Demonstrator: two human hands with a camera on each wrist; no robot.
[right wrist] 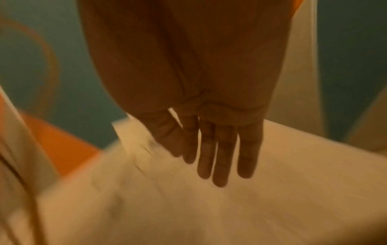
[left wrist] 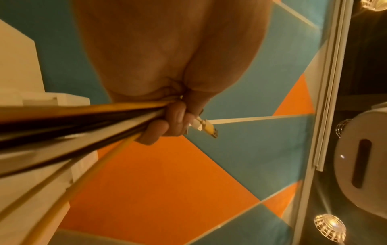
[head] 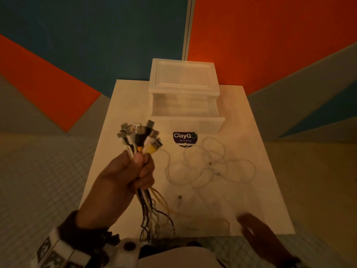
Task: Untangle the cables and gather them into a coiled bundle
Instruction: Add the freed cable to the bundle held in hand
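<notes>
My left hand (head: 135, 171) grips a bundle of cables (head: 141, 138) upright above the table's left side, white, black and yellow plug ends fanned out over the fist. Their loose tails (head: 154, 213) hang below the hand toward the table's near edge. From the left wrist the cables (left wrist: 83, 119) run across the picture into my curled fingers (left wrist: 167, 126), a yellow plug (left wrist: 207, 127) poking out beyond them. A thin white cable (head: 208, 165) lies in tangled loops on the table at centre right. My right hand (head: 257, 229), blurred, hovers over the near right corner with fingers (right wrist: 222, 157) straight and nothing in them.
The white table (head: 251, 117) carries a translucent plastic drawer box (head: 183, 89) at the back, its drawer pulled out. A dark ClayGo sticker (head: 184, 137) sits in front of it. A small plug end (head: 179, 198) lies near the table's middle front. Orange and teal walls stand behind.
</notes>
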